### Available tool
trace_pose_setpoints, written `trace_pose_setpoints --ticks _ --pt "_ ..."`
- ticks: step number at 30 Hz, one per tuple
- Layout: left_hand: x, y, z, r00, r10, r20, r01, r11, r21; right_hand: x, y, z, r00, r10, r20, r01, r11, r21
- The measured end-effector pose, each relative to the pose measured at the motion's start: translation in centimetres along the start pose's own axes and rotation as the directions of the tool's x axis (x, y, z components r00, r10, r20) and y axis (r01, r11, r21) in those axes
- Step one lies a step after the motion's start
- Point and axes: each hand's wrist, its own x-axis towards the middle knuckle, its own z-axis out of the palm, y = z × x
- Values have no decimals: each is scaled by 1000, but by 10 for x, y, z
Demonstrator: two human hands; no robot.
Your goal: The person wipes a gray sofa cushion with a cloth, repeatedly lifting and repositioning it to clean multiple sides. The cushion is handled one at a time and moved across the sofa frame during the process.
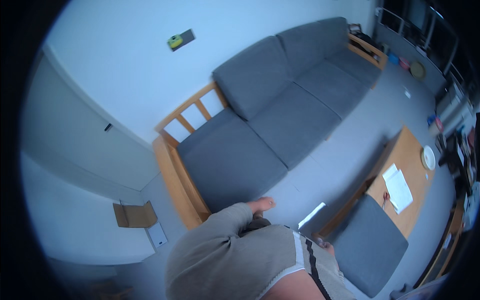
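My left hand (pixel 264 204) hangs below a grey sleeve, beside the near corner of the grey sofa (pixel 232 161). Its fingers look loosely curled, and blur hides whether anything is in them. What seems to be my right hand (pixel 327 246) shows small past the edge of my grey garment (pixel 240 258), close to a grey seat cushion (pixel 369 243). Most of that hand is hidden, so its grip cannot be made out. Beyond the cushion, a wooden table (pixel 416 210) carries white papers (pixel 399 189), red-handled scissors (pixel 386 197) and a white bowl (pixel 428 157).
The sofa's wooden armrest (pixel 168 180) stands at my left. An opened cardboard box (pixel 135 214) and a flat white item (pixel 156 234) lie by the wall. A grey floor strip (pixel 352 127) runs between sofa and table. Basins (pixel 417 70) sit at the far end.
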Motion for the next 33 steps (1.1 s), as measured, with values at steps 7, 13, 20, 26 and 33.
trace_pose_setpoints --ticks 7,13,20,26,33 --pt "-56 -107 -110 975 -197 -105 179 971 -157 55 -137 29 982 -86 168 109 986 -130" --pt "-59 -152 -185 890 -364 -274 261 901 -348 82 -234 45 926 -246 286 308 931 -195" --pt "-26 -130 -236 860 -344 -378 241 925 -293 138 -265 21 912 -279 302 351 910 -220" --pt "-16 -81 -287 816 -379 -437 287 921 -263 245 -299 -13 870 -415 265 475 850 -227" --pt "1 -39 -353 764 -250 -594 302 953 -13 308 -428 -83 720 -676 155 693 707 -141"
